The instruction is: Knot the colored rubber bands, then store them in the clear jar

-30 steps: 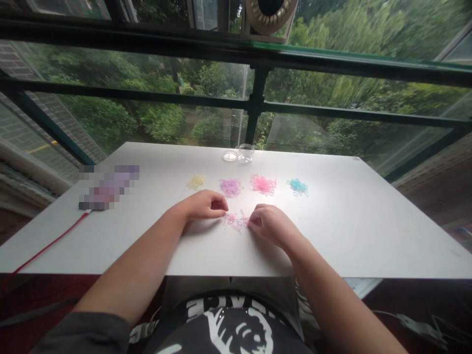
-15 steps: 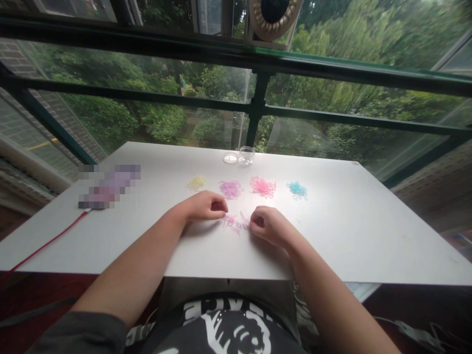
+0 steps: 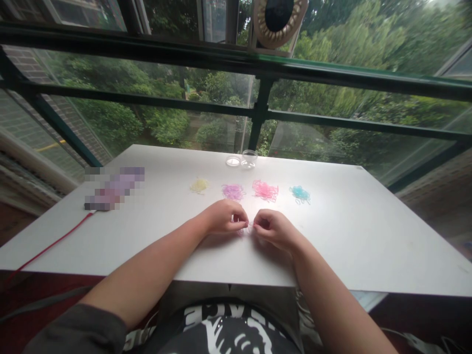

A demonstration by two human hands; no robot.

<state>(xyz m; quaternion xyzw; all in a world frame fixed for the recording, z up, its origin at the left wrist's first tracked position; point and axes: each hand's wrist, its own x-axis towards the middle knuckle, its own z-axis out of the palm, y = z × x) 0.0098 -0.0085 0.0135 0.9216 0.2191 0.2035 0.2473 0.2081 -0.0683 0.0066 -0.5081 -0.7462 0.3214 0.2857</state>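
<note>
Over a small mixed heap of pink and pale rubber bands (image 3: 241, 233), my left hand (image 3: 225, 217) is closed in a pinch, thumb against forefinger. My right hand (image 3: 275, 229) pinches too, its fingertips just right of the left ones. A faint thin strand shows between the two sets of fingertips, too small to tell which hand has it. The hands cover most of this heap. Beyond them lie sorted piles of rubber bands: yellow (image 3: 199, 185), purple (image 3: 233, 191), pink (image 3: 265, 190) and blue (image 3: 300, 192).
A clear round tub (image 3: 249, 160) and its lid (image 3: 233, 161) stand at the back of the white table (image 3: 368, 236). On the left lies a blurred-out object (image 3: 116, 189) with a red cable (image 3: 55, 249). Green railing (image 3: 261, 98) and window glass border the far edge.
My left hand has moved right and slightly nearer, over the mixed heap, bringing its fingertips close to the right hand's. My right hand has hardly moved. The whole view has shifted slightly.
</note>
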